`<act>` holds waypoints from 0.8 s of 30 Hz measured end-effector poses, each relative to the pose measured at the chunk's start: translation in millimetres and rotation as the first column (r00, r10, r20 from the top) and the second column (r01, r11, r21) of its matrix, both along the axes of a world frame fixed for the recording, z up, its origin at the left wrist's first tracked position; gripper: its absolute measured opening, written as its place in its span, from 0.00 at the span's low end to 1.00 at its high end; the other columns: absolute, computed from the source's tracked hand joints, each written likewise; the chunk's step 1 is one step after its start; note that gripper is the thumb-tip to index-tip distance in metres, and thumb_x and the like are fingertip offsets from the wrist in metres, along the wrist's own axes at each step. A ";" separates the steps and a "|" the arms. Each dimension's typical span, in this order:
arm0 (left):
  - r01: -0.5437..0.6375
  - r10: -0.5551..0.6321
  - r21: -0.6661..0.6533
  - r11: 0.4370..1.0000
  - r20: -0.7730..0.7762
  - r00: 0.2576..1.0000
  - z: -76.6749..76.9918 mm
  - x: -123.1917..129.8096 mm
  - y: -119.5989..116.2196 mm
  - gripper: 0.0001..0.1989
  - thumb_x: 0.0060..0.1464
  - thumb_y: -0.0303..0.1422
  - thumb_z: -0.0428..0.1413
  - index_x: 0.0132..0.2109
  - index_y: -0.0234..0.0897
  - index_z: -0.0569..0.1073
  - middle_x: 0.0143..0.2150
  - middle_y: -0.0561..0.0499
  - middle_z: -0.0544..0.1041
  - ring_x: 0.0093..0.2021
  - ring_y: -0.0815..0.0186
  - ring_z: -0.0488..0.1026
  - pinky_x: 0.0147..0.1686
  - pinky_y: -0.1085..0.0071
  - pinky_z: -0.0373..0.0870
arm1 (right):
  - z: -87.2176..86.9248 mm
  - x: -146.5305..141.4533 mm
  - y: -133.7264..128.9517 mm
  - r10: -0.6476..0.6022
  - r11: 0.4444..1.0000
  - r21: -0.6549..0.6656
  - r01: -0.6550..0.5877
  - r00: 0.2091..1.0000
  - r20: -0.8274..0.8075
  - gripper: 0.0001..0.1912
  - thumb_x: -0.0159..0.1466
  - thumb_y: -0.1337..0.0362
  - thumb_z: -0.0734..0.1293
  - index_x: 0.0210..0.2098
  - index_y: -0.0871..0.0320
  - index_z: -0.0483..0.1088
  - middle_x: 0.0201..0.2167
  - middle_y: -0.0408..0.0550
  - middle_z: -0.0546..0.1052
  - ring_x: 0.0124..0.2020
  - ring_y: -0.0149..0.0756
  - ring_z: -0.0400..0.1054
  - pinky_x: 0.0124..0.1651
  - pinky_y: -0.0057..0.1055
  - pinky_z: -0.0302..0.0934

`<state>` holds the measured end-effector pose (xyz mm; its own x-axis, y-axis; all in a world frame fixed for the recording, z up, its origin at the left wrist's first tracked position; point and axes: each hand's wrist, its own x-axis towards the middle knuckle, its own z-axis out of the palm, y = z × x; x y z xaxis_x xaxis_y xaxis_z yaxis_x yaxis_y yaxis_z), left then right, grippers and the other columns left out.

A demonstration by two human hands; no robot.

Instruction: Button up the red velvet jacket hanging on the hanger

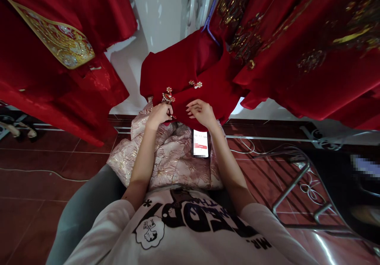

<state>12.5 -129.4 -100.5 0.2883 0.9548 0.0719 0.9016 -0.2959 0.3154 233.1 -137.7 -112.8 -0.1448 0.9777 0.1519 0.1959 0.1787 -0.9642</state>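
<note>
Head view, nearest first: white printed T-shirt (184, 229) at 6 o'clock, both bare forearms running up from it. Pink brocade garment (175, 158) draped below the hands, a white tag (200, 143) hanging beside it. Left hand (159, 114), grip closed in a pinch at the lower hem of the red velvet jacket (192, 79), just under a gold jewelled clasp (168, 96). Right hand (202, 112), fingers narrow and curled, resting on and holding the same hem. Jacket sits at centre frame, hung on a blue hanger (211, 23) toward 12 o'clock; a second pearl clasp (196, 84) lies near its front opening. Red embroidered robes: one at 10 o'clock (53, 51) with gold trim, others at 2 o'clock (311, 47). Metal stand (299, 186) at 4 o'clock on the red tiled floor (44, 158). Handling, as judged: jacket light, soft, limp, the pile likely to mark; clasps look fragile and snag-prone. Best held by plain cloth at hem or shoulders, clear of the ornaments.
</note>
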 end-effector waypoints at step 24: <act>0.060 -0.052 -0.041 0.997 0.181 0.982 -7.4 1.5 3.8 0.09 0.54 0.21 0.64 0.41 0.34 0.84 0.42 0.45 0.86 0.45 0.58 0.84 0.47 0.70 0.75 | -34.0 -37.9 5.5 0.029 0.999 -0.018 -0.026 0.983 0.180 0.10 0.61 0.77 0.69 0.39 0.59 0.77 0.37 0.47 0.84 0.42 0.33 0.81 0.56 0.36 0.75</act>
<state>14.0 -125.6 -107.9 0.3279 0.9410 0.0840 0.8113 -0.3260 0.4854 195.2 -132.1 -146.8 -0.1956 0.9750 0.1054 0.3623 0.1717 -0.9161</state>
